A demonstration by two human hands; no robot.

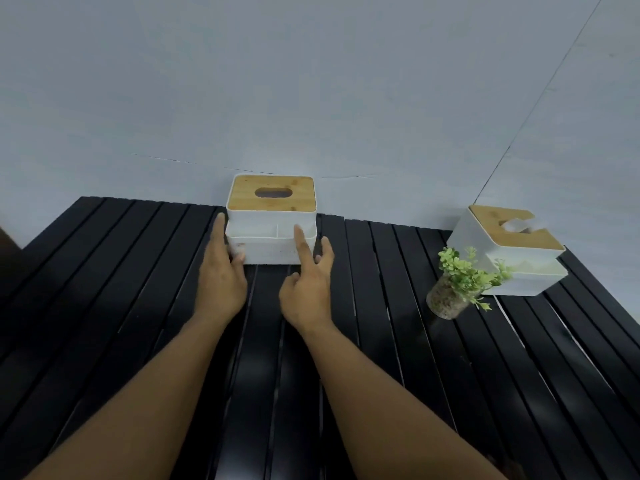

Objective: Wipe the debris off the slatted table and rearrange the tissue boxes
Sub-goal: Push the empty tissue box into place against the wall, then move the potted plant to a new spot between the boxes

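Slatted table point(104, 289), hands point(263, 278) flanking tissue box point(272, 220)

Two arms come in from the bottom of the picture, and both are bare. No sleeve shows on either one, all the way down to the edge of the picture. The left hand point(221, 271) wears no glove, no ring and no watch. The right hand point(306, 285) is just the same, with no glove, ring or band at the wrist. The fingers point(300, 242) are long and thin. The nails are too blurry to see well.
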